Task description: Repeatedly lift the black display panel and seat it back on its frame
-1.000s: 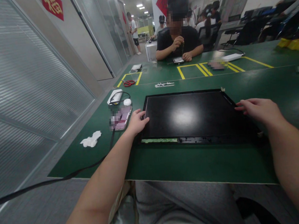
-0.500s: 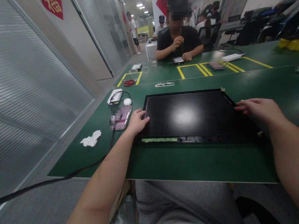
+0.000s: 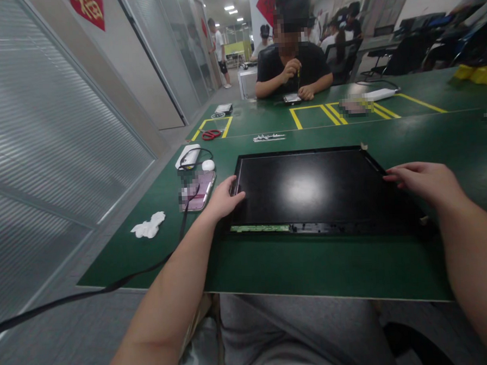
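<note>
Green table [image 3: 305, 266] fills the view, marked off with yellow tape lines [image 3: 313, 113] on the far half. Glass partition wall [image 3: 61, 132] runs down the left side.

Black display panel [image 3: 309, 190] lies flat, face up, in the middle of the near half of the table, square to the person. A ceiling light glares off its centre. A green circuit strip [image 3: 260, 228] shows along its near edge, left part.

A co-worker [image 3: 292, 65] sits across the table, both hands busy over a small device; detail too small to make out.

Left hand [image 3: 223, 197] sits at the panel's left edge. It is half-curled, the thumb laid on the black face and the fingers over the rim. Whether they hook under it, cannot tell.

Right hand [image 3: 425, 181] is at the panel's right edge, palm down, fingers stretched out nearly flat with the tips touching the rim. It grips nothing.

Phone [image 3: 199, 191] lies just left of the left hand, close to touching it. A black cable [image 3: 110, 287] trails from beside it off the near left corner of the table.

White flat box [image 3: 188, 155] sits beyond the phone, with a small white oval case [image 3: 208, 165] beside it.

Crumpled white tissue [image 3: 148, 227] lies near the left table edge, well apart from the panel.

Red scissors [image 3: 211, 134] lie on the far left, inside a yellow-lined square
</note>
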### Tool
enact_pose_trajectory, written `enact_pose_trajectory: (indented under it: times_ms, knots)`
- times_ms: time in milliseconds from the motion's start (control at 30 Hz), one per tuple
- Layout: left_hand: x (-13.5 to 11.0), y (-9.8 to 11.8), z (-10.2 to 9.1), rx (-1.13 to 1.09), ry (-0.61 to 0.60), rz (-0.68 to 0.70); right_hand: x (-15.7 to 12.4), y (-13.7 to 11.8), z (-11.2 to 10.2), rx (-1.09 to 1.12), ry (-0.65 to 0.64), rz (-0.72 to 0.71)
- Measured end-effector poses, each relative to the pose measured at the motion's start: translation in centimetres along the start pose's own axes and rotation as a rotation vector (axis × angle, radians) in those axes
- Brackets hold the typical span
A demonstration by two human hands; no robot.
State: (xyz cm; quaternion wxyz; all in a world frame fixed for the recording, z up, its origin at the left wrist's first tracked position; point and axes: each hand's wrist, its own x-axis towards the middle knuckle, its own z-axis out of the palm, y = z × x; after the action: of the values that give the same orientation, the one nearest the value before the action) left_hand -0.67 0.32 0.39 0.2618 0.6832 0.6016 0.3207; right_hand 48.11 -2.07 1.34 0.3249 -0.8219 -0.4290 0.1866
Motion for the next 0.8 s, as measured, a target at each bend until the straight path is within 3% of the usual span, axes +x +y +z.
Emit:
enact_pose_trajectory:
  times_ms: [333,533,800]
  knots:
    - [-1.0,1.1,-2.2,0.111,-0.200,0.148,-0.8,-0.8,-0.1,-0.066,0.027,-0.030]
    - [-1.7,2.1,-3.0,0.226,-0.326,0.185,-0.6,-0.7,-0.3,-0.198,0.122,-0.085]
    - [-2.0,2.4,-2.4,0.261,-0.373,0.204,0.3,-0.4,0.0,-0.275,-0.084,-0.056]
